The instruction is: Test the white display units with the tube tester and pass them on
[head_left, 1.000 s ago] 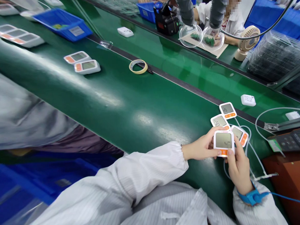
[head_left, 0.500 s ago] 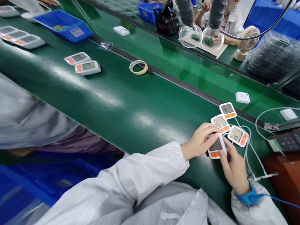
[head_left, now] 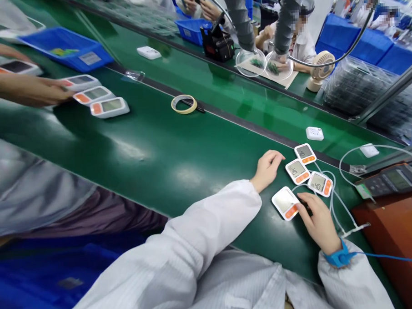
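Note:
My right hand (head_left: 320,222), with a blue wrist strap (head_left: 340,256), grips the lower right edge of a white-and-orange digital monitor (head_left: 283,201) between thumb and fingers. The monitor is tilted, and its screen looks pale with glare. Up and left of it, apart from the monitor, is my left hand (head_left: 267,170). Its fingers are curled together; whatever they may hold is hidden. Beyond the hands lie three similar monitors: an upper one (head_left: 305,154), a middle one (head_left: 297,171) and a right one (head_left: 320,184). Their screens show digits. Thin white tubes (head_left: 335,199) run beside them.
A handheld meter (head_left: 391,183) rests on a brown box (head_left: 390,228) at right. A tape roll (head_left: 184,105) lies near the dark rail. At left, a co-worker's hand (head_left: 32,89) touches monitors in a row, near a blue bin (head_left: 91,59). Fume hoses (head_left: 241,21) hang beyond.
My left hand has come off the monitor and moved up and left. My right hand keeps hold of the monitor, now turned. A co-worker's hand has come in at left, where another monitor now stands.

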The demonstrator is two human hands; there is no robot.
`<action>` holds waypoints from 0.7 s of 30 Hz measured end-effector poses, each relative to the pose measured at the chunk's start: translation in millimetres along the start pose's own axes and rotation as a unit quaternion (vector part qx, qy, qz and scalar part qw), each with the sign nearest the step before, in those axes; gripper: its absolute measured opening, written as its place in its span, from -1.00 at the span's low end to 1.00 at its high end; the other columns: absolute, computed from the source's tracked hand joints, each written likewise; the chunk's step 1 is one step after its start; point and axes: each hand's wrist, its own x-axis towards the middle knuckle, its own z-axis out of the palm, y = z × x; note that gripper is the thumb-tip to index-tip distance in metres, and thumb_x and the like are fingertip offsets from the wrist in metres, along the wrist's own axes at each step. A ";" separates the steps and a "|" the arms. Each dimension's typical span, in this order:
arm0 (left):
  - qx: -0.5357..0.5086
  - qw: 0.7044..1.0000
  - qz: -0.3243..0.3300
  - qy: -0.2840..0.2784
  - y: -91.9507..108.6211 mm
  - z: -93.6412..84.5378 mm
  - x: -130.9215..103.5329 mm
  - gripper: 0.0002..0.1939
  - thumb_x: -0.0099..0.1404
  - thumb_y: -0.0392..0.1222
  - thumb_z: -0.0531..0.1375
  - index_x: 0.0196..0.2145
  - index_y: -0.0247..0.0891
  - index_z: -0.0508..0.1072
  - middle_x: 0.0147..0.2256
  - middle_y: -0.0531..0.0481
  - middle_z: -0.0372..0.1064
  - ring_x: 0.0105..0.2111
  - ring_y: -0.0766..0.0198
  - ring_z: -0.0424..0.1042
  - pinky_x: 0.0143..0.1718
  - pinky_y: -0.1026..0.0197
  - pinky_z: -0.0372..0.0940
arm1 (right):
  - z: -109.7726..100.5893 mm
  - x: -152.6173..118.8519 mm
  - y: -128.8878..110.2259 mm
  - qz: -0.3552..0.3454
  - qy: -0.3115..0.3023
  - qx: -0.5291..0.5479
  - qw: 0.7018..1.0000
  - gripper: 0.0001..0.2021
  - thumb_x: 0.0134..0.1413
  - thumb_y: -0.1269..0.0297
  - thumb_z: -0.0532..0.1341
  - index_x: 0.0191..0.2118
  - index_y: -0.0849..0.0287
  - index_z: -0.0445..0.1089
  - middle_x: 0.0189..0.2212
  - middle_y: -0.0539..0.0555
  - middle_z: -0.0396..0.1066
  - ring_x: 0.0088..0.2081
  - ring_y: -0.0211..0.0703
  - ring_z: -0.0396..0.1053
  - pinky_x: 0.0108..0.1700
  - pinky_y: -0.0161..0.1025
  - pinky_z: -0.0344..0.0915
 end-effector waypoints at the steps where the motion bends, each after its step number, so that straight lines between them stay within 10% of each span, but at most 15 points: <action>1: 0.005 1.000 -0.010 0.007 -5.7 -1.7 9.3 -0.72 0.38 -0.14 0.07 -0.40 -0.22 0.50 -0.32 -0.05 0.49 -0.24 0.20 0.46 -0.11 0.15 0.33 | -5.5 -5.2 1.5 -0.001 0.021 -0.018 1.000 -0.73 0.38 0.17 0.10 0.03 0.16 0.42 -0.04 0.19 0.48 0.01 0.00 0.43 0.05 -0.04 0.40; 7: 0.020 0.998 -0.052 0.010 -30.5 -4.4 52.4 -0.82 0.29 -0.19 0.12 -0.38 -0.23 0.51 -0.31 -0.04 0.50 -0.25 0.19 0.45 -0.15 0.17 0.33 | -33.9 -55.8 18.3 0.104 0.055 -0.106 0.987 -0.66 0.35 0.10 0.11 0.09 0.16 0.39 -0.05 0.21 0.47 -0.06 0.06 0.45 0.01 0.05 0.42; 13: 0.025 0.997 -0.053 -0.050 -36.5 -6.0 59.0 -0.84 0.25 -0.16 0.15 -0.37 -0.23 0.51 -0.29 -0.06 0.50 -0.25 0.16 0.45 -0.11 0.13 0.33 | -12.4 -57.4 9.3 0.183 -0.009 -0.136 0.974 -0.40 0.32 0.17 0.09 0.40 0.17 0.00 0.02 0.22 0.43 -0.09 0.03 0.45 0.02 0.03 0.42; 21: 0.038 0.994 -0.040 -0.093 -36.8 -14.6 55.1 -0.83 0.25 -0.15 0.14 -0.33 -0.22 0.52 -0.26 -0.07 0.51 -0.25 0.14 0.46 -0.13 0.12 0.36 | -18.5 -59.8 -7.7 0.167 -0.043 -0.181 0.968 -0.62 0.24 0.37 0.06 0.09 0.09 0.46 -0.19 0.13 0.47 -0.17 -0.08 0.46 -0.08 -0.18 0.43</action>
